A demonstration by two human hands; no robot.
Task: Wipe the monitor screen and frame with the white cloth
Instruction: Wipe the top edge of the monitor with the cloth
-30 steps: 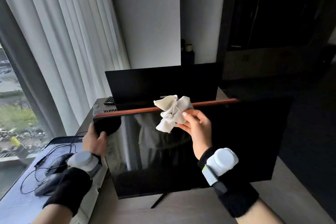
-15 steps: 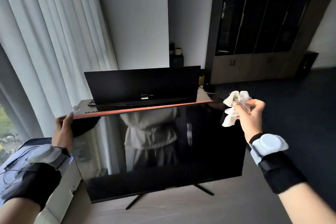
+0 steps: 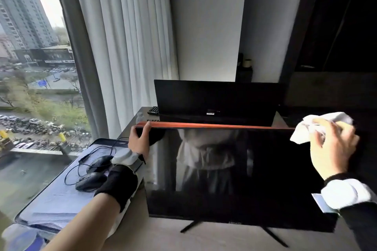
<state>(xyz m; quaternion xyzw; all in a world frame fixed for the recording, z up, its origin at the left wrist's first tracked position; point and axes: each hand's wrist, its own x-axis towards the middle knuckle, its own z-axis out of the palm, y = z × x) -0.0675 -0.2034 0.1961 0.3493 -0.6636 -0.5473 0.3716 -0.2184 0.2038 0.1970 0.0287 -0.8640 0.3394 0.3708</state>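
Observation:
A large black monitor (image 3: 265, 179) with a reddish top edge stands on thin legs on the desk, its dark screen reflecting a person. My left hand (image 3: 139, 141) grips its top left corner, fingers curled over the edge. My right hand (image 3: 331, 149) holds the crumpled white cloth (image 3: 306, 128) against the monitor's upper right corner; the hand and cloth are motion-blurred.
A second black monitor (image 3: 216, 98) stands behind, with a keyboard (image 3: 153, 110) beside it. Left of the desk, a tray-like surface (image 3: 51, 199) holds two dark mice (image 3: 91, 181) with cables. A window and white curtains (image 3: 126, 47) fill the left; a dark cabinet (image 3: 336, 26) stands at right.
My right hand carried the cloth from the middle of the top edge to the upper right corner. The left hand kept its hold on the top left corner.

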